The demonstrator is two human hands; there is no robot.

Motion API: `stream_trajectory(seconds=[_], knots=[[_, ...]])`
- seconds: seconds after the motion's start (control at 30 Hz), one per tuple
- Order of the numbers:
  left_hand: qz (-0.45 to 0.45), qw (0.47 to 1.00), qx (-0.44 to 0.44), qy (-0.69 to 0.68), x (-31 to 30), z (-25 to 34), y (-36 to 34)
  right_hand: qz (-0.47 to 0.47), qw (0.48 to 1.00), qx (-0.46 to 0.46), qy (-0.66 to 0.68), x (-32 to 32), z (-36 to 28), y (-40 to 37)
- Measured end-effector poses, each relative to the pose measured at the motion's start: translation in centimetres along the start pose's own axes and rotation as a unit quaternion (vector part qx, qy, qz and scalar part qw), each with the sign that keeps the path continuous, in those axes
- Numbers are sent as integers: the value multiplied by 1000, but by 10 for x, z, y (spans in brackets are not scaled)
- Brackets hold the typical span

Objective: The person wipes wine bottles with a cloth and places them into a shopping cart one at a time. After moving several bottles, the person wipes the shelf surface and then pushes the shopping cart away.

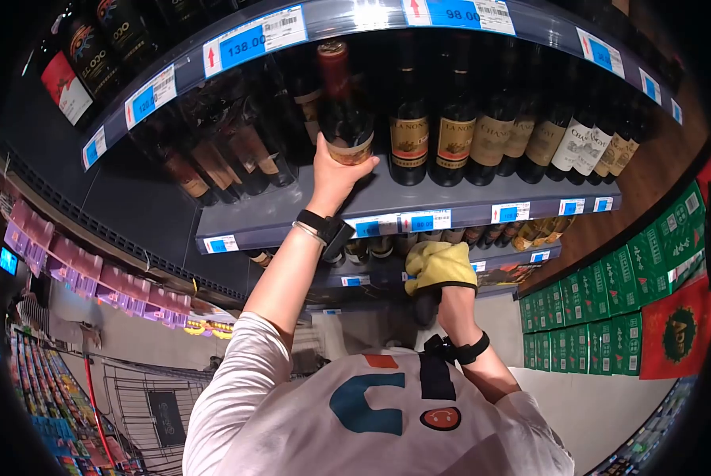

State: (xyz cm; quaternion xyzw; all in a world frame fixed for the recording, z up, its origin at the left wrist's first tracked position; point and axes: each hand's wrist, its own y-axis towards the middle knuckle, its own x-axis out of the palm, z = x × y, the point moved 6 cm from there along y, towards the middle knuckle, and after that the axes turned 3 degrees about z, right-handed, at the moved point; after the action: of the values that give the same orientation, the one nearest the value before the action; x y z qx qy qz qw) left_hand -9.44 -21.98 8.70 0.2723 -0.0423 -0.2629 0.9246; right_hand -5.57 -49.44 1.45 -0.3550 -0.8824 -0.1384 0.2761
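My left hand [341, 172] is wrapped round the lower part of a wine bottle [346, 111] with a dark red neck wrap, at the upper shelf [276, 202]. The bottle leans slightly, and its label is partly covered by my fingers. Just right of it stand two La Nonna-style labelled wine bottles [408, 139]. Lower down, in front of my body, my right hand [457, 311] is closed on a yellow cloth [441, 266] with a dark edge; the cloth covers most of the fingers.
More wine bottles [494, 143] line the shelf to the right, others [236, 155] to the left. A price rail [331, 24] runs overhead. Stacked green boxes [609, 278] stand at the right, a wire shopping cart [145, 404] at the lower left.
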Motion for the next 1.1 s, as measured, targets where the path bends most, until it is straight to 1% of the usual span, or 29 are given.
stream_trajectory(seconds=[0.07, 0.17, 0.27, 0.3, 0.4, 0.43, 0.53, 0.67, 0.77, 0.87, 0.9, 1.0, 1.03, 1.1], knots=[[12, 998, -17, 52, 5, -3, 3, 37, 999, -1, -2, -9, 1, 4], [14, 999, -16, 38, 12, -14, 15, 26, 999, -4, -26, -15, -1, 10], [-31, 993, -114, -13, 20, -34, 26, 37, 997, -22, -64, -26, 2, 13], [-41, 984, -168, -49, 24, -43, 28, 44, 995, -32, -79, -28, 2, 15], [9, 984, -133, -118, 27, -57, 45, 34, 999, 6, -11, -17, -2, 17], [2, 985, -126, -119, 29, -46, 47, 32, 999, 16, -11, -16, -2, 17], [7, 990, -123, -68, 25, -57, 60, 29, 999, 42, -11, -14, -3, 18], [-44, 984, -149, -83, 25, -70, 70, 20, 997, 70, 2, -16, 3, 19], [-24, 987, -127, -93, 28, -68, 71, 16, 997, 70, 17, -13, 4, 16], [4, 993, -110, -36, 28, -72, 76, -3, 997, 67, 34, -13, 9, 12], [-1, 992, -120, -27, 28, -75, 76, -13, 997, 66, 41, -14, 11, 12], [-9, 991, -136, 15, 26, -72, 75, 1, 998, 59, -9, -18, 14, 7], [-7, 990, -135, 39, 27, -84, 78, -29, 996, 12, -79, -15, 9, 6], [-11, 984, -137, 111, 29, -108, 79, -82, 970, -80, -215, -6, -4, 4]])
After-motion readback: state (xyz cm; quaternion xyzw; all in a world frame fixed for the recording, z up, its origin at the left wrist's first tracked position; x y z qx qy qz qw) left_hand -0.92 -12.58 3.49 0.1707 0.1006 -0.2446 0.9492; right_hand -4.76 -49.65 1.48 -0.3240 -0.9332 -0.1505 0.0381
